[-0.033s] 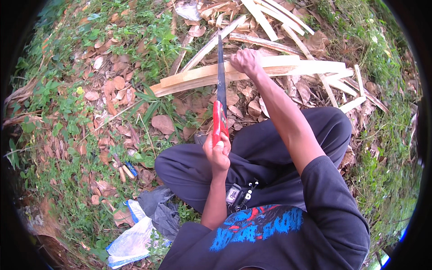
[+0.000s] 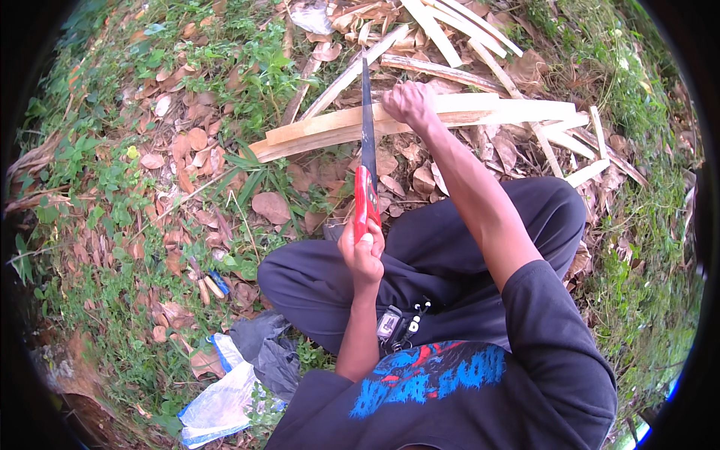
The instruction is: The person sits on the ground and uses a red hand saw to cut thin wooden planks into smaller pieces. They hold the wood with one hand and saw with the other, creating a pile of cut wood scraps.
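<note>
My left hand (image 2: 362, 249) is closed around the red handle of a hand saw (image 2: 368, 139). The saw's dark, narrow blade points away from me and lies across a pale wooden strip (image 2: 322, 124), left of its middle. Just right of the blade, my right hand (image 2: 409, 103) is closed on that strip, its fingertips hidden. The strip runs crosswise beyond my folded legs, with darker, rougher wood along its near side. Other split strips lie under and beside its right part.
More pale wooden strips (image 2: 469, 30) lie at the far side among dry leaves. Tools with wooden and blue handles (image 2: 210, 286) rest in the grass to the left. A white and blue plastic bag (image 2: 225, 401) and a dark bag (image 2: 274, 356) lie near my left side.
</note>
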`<action>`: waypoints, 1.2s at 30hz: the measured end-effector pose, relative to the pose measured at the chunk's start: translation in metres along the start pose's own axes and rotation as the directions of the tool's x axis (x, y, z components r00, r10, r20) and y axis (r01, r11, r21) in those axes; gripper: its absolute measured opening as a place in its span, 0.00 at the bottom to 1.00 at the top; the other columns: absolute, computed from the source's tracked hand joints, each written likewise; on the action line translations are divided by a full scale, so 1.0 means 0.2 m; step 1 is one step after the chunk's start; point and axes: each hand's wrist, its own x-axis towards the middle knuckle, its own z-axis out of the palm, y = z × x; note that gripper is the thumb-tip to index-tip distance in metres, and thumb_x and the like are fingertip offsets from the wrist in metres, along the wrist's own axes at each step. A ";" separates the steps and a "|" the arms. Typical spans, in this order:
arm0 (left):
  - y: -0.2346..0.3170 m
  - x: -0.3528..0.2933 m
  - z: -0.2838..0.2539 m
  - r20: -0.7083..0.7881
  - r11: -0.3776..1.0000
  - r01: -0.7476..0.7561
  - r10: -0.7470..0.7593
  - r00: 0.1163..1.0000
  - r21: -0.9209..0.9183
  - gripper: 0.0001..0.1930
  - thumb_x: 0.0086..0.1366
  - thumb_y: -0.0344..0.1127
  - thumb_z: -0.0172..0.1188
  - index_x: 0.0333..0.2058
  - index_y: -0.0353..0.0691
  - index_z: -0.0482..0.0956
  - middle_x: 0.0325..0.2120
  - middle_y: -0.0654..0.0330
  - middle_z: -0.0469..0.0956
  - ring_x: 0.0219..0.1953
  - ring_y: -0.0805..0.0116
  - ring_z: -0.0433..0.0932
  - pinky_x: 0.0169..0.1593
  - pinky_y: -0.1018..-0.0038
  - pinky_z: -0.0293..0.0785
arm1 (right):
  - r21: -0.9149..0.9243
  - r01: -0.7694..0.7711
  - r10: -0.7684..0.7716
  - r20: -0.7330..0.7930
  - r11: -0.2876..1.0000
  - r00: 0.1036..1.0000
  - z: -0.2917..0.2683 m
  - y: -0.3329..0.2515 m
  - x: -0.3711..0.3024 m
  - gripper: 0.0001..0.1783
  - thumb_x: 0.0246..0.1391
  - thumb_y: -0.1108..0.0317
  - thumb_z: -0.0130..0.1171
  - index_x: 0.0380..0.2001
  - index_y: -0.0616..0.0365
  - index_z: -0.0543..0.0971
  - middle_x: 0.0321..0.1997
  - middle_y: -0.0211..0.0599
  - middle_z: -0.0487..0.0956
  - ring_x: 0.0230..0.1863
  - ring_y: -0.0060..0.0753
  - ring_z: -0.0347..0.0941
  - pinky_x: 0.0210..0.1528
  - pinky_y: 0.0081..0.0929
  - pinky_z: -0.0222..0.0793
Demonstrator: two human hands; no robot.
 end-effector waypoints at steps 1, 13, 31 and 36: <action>0.02 0.03 0.02 -0.020 1.000 -0.005 0.005 1.000 0.016 0.13 0.57 0.38 0.46 0.30 0.32 0.69 0.14 0.66 0.63 0.13 0.83 0.56 0.18 0.84 0.52 | -0.009 0.048 -0.049 -0.035 0.999 0.998 -0.01 -0.01 -0.03 0.26 0.58 0.55 0.39 0.14 0.54 0.77 0.15 0.41 0.77 0.14 0.37 0.71 0.24 0.40 0.70; 0.03 0.08 -0.08 0.062 0.998 0.035 -0.032 0.998 -0.047 0.08 0.55 0.30 0.42 0.28 0.32 0.69 0.14 0.67 0.62 0.14 0.83 0.56 0.18 0.83 0.52 | 0.059 0.013 -0.002 -0.177 0.998 0.984 -0.03 0.03 -0.10 0.29 0.62 0.47 0.37 0.30 0.59 0.80 0.30 0.47 0.81 0.38 0.42 0.78 0.45 0.49 0.67; -0.06 -0.06 0.01 0.001 0.974 -0.037 0.038 0.999 0.224 0.14 0.53 0.37 0.47 0.29 0.29 0.69 0.13 0.63 0.66 0.14 0.78 0.66 0.19 0.79 0.62 | -0.019 0.069 -0.070 -0.057 0.997 0.996 0.11 0.09 0.09 0.18 0.53 0.58 0.42 0.23 0.53 0.78 0.23 0.41 0.80 0.21 0.35 0.77 0.23 0.34 0.74; -0.11 -0.12 0.02 -0.028 0.978 -0.095 0.102 0.994 0.184 0.17 0.55 0.41 0.48 0.31 0.28 0.70 0.16 0.63 0.69 0.15 0.78 0.67 0.19 0.80 0.63 | 0.000 -0.027 0.027 -0.110 1.000 0.994 0.09 0.04 0.04 0.21 0.53 0.58 0.41 0.16 0.52 0.79 0.17 0.42 0.78 0.18 0.36 0.76 0.22 0.35 0.72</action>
